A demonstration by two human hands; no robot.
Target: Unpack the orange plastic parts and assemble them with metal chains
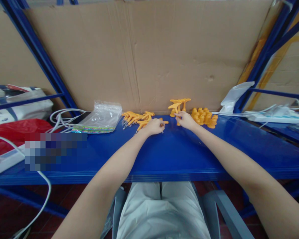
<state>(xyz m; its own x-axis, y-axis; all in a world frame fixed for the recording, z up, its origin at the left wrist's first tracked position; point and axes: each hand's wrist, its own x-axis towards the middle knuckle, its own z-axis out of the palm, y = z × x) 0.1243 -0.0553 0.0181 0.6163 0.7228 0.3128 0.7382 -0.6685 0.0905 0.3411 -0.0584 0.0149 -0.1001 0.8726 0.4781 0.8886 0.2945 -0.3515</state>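
Note:
My left hand (pixel 155 126) is closed around an orange corkscrew (pixel 165 122), whose handle end sticks out past the fingers. A bit of metal spiral shows below it. Beside that hand lies a pile of orange corkscrew handles (pixel 133 117) with bare metal spirals (pixel 125 124) pointing toward me. My right hand (pixel 186 120) pinches at an orange piece, mostly hidden by the fingers, right by several upright corkscrews (pixel 174 106) set in orange bases. To its right stands a cluster of orange bases (pixel 201 116), one of them (pixel 212 122) nearest me.
A stack of clear plastic bags (pixel 99 116) lies left of the pile. White cables (pixel 62 116) and a red bag (pixel 20 132) are farther left. Cardboard (pixel 164 49) closes off the back of the blue table (pixel 164 156). A white power strip (pixel 276 116) sits at right.

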